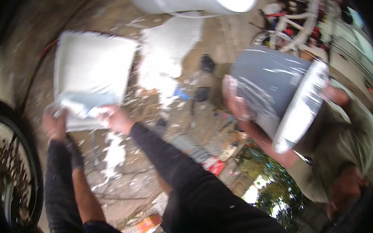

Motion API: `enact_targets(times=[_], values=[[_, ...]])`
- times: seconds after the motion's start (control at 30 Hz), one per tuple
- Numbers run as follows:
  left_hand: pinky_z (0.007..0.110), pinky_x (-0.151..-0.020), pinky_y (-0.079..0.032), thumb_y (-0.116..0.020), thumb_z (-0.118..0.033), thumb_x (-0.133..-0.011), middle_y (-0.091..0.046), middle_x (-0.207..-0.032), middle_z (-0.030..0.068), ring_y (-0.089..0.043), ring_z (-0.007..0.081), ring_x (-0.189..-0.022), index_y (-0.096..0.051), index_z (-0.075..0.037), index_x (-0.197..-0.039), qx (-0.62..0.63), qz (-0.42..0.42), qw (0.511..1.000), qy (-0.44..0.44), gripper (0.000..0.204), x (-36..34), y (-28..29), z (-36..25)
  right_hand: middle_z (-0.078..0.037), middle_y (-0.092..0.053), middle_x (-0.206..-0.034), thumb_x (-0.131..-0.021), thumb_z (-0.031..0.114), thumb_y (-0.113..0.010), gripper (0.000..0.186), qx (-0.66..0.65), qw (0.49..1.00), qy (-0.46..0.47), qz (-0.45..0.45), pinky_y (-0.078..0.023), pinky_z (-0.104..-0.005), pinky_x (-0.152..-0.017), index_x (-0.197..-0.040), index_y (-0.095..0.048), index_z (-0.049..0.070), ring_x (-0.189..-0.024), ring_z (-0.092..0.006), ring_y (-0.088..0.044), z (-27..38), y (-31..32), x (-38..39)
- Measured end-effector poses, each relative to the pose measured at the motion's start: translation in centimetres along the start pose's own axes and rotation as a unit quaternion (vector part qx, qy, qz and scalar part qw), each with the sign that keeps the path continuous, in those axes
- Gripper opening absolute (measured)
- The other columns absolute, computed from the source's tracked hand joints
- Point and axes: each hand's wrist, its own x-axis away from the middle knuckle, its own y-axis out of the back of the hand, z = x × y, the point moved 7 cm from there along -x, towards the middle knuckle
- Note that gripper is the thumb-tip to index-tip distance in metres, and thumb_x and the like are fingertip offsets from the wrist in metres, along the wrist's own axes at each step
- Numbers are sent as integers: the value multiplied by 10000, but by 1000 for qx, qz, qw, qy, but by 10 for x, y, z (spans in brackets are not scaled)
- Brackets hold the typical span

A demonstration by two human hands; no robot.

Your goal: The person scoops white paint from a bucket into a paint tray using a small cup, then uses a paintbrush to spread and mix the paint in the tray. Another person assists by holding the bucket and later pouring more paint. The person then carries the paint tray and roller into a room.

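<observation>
A white-smeared cylinder, which looks like a paint roller (79, 109), lies across between my two hands, blurred by motion. My left hand (55, 123) is closed at its left end, and my right hand (116, 118) grips the right end. Both hands have white paint on them. Directly beneath is a shallow off-white paint tray (95, 58), its near part wet with paint. A thin metal rod (94, 142) shows below the tray's near edge; whether it joins the roller I cannot tell.
At the right another person (340, 140) holds a tilted grey bucket (267, 79) with a white-coated rim. A white bucket (190, 0) stands at the far edge. White paint (162, 63) is spilled over the floor. A bicycle wheel (12, 169) is close on my left; a white bicycle (296, 27) stands far right.
</observation>
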Motion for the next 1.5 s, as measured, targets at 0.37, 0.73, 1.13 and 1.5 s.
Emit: enact_targets(times=[0.37,0.73,1.13,1.5], values=[[495,-957,-407,-683,-503,-752,-618,-1157,191,-555,349,-1125,-655,-33,-1109,-145,23,982,122,590,33,-25,30,-204,-682,-1025,-917,176,-584,321,-53,996,43,-48,-519,-354,-821,-1160,-616,-31,-879,-256,-672,-28,-13,24],[505,-1047,-275,-694,-292,-759,-505,-1282,159,-440,314,-1237,-643,-84,-1130,-197,-49,974,101,429,54,10,9,-221,-682,-967,-913,236,-550,361,49,995,-25,-81,-499,-367,-795,-1152,-621,-25,-837,-300,-661,-25,-44,22],[389,-753,-493,-682,-238,-847,-611,-965,183,-609,303,-847,-613,-28,-1050,175,223,948,144,301,209,39,-84,-163,-681,-1018,-938,171,-535,315,-22,991,-73,-110,-490,-306,-809,-1164,-614,-33,-886,-186,-637,-21,-18,69],[400,-780,-502,-663,-366,-852,-641,-1004,217,-645,326,-882,-587,24,-1048,89,351,930,67,443,267,-43,-88,22,-592,-734,-948,198,-567,312,-229,955,-76,-173,-354,-213,-418,-1208,-603,29,-517,-33,-440,-9,-3,66]])
